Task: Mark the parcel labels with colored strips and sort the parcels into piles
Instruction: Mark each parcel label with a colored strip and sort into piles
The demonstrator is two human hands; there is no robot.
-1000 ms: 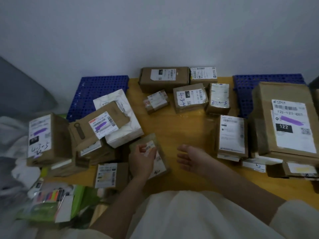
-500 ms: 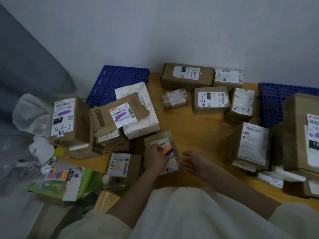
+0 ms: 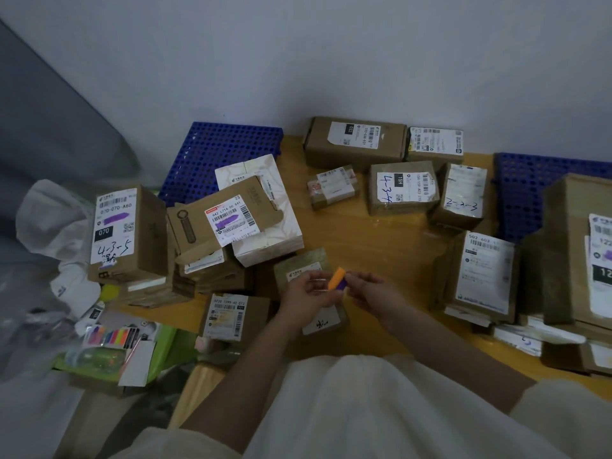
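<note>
A: Where did things stand at the small parcel (image 3: 309, 294) in front of the person?

B: Both hands met just above it. The left hand (image 3: 306, 293) pinched the orange strip (image 3: 336, 278) and the purple strip (image 3: 341, 283), which lay one against the other. The right hand (image 3: 372, 291) had its fingertips curled in at the purple end; whether they had actually gripped it, I could not tell.

A: What would have made the step go well?

B: I judged it best to peel one strip clear, keeping the sticky side off the fingers, then lay it flat on the label without covering the barcode.

A: And beyond that parcel?

B: Left of it sat a pile whose top box (image 3: 127, 231) and flat carton (image 3: 220, 218) each bore a purple mark. Farther back stood unmarked parcels, one of them inked 4-3-4 (image 3: 402, 188). The table (image 3: 361, 241) showed bare wood between.
</note>
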